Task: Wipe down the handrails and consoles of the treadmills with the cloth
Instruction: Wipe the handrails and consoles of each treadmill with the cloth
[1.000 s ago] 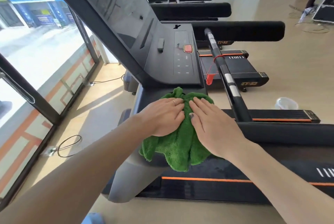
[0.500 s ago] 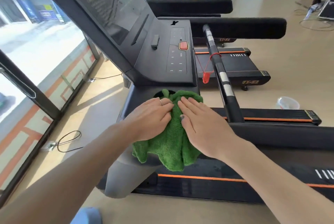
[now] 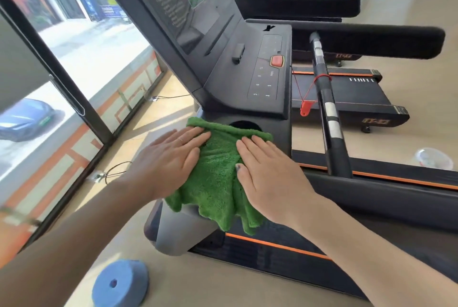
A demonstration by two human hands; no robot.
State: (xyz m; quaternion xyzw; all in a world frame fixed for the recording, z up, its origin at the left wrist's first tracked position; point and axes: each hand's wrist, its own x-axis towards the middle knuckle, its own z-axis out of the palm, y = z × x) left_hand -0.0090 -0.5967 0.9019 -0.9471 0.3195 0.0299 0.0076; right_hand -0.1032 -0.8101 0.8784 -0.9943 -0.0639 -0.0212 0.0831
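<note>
Both hands flat on the cloth (image 3: 218, 173) at frame centre: left hand (image 3: 171, 158) and right hand (image 3: 270, 170) with fingers straight and spread, pressing, not gripping. Cloth lies on the lower ledge of the nearest treadmill's console (image 3: 250, 76), beside a round cup hole (image 3: 244, 125), its near edge hanging over. Early stage, I'd judge: only this ledge is under the cloth. Button panel, screen, the handrail (image 3: 327, 113) at right and the treadmills in the upper right look untouched, though cleanliness can't be read.

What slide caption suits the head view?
Both hands, left and right, press a green cloth flat on the treadmill console.
</note>
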